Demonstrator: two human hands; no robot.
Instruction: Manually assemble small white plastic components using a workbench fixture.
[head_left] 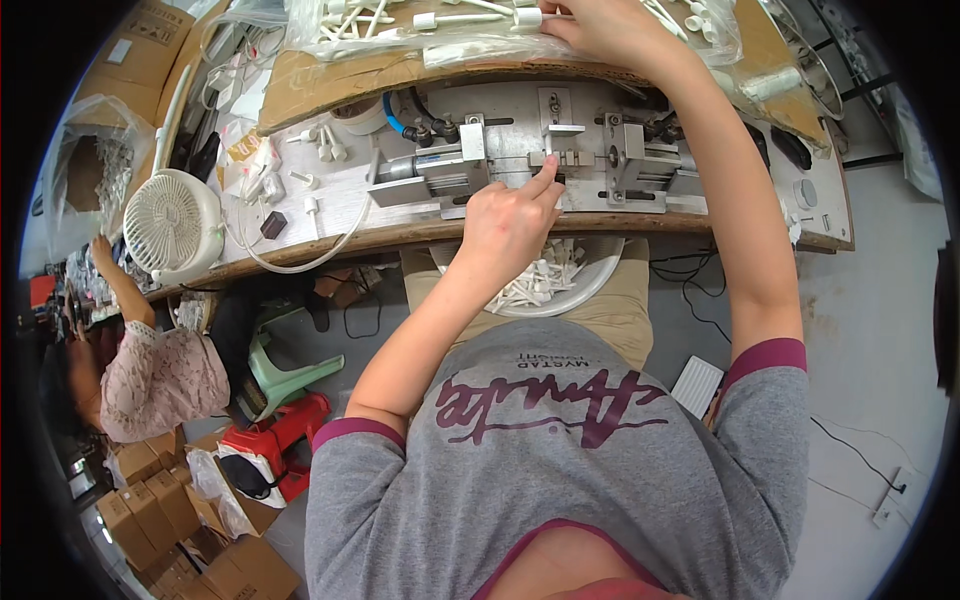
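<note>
The left hand (510, 215) is over the bench (345, 205), its index finger stretched out to a small metal block (578, 159) between the left metal slide (472, 145) and the right metal slide (626, 150); the other fingers curl in, and with the thumb hidden, one cannot tell whether they close on anything. The right hand (615, 35) reaches across to a white plastic piece (526, 19) lying among others on the plastic-covered cardboard (300, 92), its fingertips touching one end, though whether they are pinched tight cannot be told. The work looks part-way through: a heap of white pieces (540, 280) lies in the round tub (606, 277) at the lap, while plenty more lie around the right hand. Which pile is finished is not clear, and whether a piece sits in the block is too small to tell. The round tub is probably for done pieces, which would leave those on the cardboard to do.
</note>
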